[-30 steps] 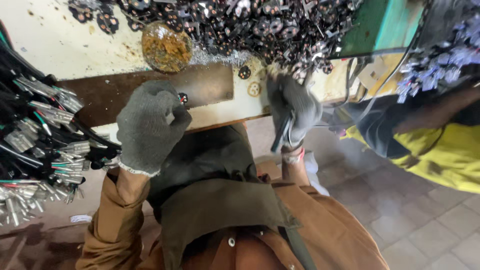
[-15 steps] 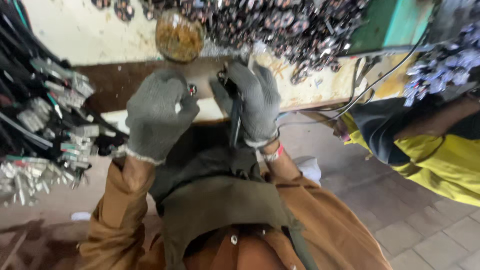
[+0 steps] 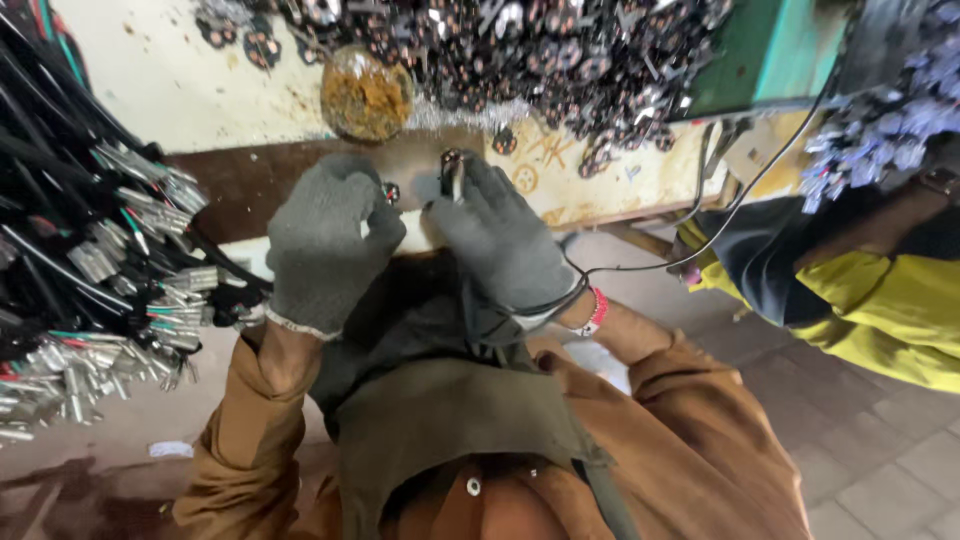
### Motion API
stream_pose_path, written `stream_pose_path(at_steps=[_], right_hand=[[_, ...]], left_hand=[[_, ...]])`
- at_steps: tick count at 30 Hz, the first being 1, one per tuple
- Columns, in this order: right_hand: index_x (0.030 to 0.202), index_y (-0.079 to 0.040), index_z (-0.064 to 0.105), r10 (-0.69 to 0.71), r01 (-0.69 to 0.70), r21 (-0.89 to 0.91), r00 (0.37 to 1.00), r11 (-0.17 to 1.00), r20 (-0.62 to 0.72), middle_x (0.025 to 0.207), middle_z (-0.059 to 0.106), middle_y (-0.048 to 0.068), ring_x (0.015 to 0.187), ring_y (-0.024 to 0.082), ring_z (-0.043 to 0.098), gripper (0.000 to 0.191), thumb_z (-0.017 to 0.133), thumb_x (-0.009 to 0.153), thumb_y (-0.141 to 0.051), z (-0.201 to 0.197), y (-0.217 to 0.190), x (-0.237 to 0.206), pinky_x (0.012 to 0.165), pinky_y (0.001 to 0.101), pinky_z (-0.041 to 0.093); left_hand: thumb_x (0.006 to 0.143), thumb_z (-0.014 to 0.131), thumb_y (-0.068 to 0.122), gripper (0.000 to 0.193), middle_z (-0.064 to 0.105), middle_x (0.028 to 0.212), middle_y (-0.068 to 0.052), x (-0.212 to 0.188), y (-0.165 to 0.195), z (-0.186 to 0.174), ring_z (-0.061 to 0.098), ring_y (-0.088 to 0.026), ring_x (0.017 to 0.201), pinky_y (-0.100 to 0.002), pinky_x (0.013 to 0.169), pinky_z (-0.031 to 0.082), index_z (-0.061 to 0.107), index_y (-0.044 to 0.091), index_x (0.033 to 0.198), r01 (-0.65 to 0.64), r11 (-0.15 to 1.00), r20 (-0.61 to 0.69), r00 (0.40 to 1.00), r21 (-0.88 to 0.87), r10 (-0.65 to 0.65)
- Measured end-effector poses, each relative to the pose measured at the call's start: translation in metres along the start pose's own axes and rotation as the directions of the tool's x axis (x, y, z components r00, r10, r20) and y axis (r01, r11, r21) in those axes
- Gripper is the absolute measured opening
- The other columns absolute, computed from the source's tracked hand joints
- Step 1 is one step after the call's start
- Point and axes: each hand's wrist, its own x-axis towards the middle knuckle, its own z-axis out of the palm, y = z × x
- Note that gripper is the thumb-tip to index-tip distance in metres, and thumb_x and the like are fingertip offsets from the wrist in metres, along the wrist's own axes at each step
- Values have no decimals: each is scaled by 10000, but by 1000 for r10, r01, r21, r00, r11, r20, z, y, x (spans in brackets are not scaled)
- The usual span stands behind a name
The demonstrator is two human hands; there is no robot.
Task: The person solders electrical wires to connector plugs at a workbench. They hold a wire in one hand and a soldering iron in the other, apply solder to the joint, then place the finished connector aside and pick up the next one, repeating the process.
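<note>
Right hand grip: the right hand [image 3: 505,245], in a grey knitted work glove, is closed around a slim dark metal tool [image 3: 452,178] whose shiny tip sticks up past the fingertips; a thin black cord [image 3: 640,262] trails off from the wrist.
Left hand grip: the left hand [image 3: 320,240], in a matching grey glove, is curled shut, pinching a small round dark part with a red spot [image 3: 391,190] at the fingertips, just beside the tool tip.
Where the work sits: both hands meet at the near edge of the workbench, above the person's lap, over a dark brown strip of board [image 3: 235,190].
Surface: a cream-painted workbench top [image 3: 190,85], stained and scratched, with yellowish marks near the right hand.
On the surface: a round amber glass jar of rusty bits [image 3: 366,95] stands behind the hands; a heap of small dark metal ring parts [image 3: 520,50] spreads along the far side.
Left side: a thick bundle of black cables with silver metal end sleeves [image 3: 90,250] lies beside the left hand.
Right side: a green metal cabinet [image 3: 775,50]; a co-worker's yellow and black sleeve [image 3: 880,300].
Floor: grey paving tiles [image 3: 880,440].
Clothing: brown jacket sleeves [image 3: 700,440].
</note>
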Motion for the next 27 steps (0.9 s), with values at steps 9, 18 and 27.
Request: stream_pose_path(at_steps=[9,18,27], right_hand=[[1132,-84,686,342,-244,632,939,736,-37,1010,717,114,912,280,695,196,733,996,-218,38,14,-66,796,399,561],[1166,-51,662,362,-320,543,932,776,31,1046,698,119,941,272,672,220,713,1025,-212,46,35,-98,860,389,544],[1205,-27,657,412,-374,438,911,817,8,1074,697,145,980,318,681,285,724,979,-187,80,40,-97,893,389,531]], left_hand=[[899,712,-1,125,670,1020,-101,-2,8,2,649,-305,862,-394,745,535,613,68,933,55,997,51,997,49,-57],[812,742,72,139,663,984,-96,-1,23,27,645,-325,818,-437,685,517,626,94,885,80,997,202,976,13,-80],[796,774,207,171,654,915,-107,3,20,27,652,-347,792,-469,656,525,650,105,855,234,972,334,914,32,-231]])
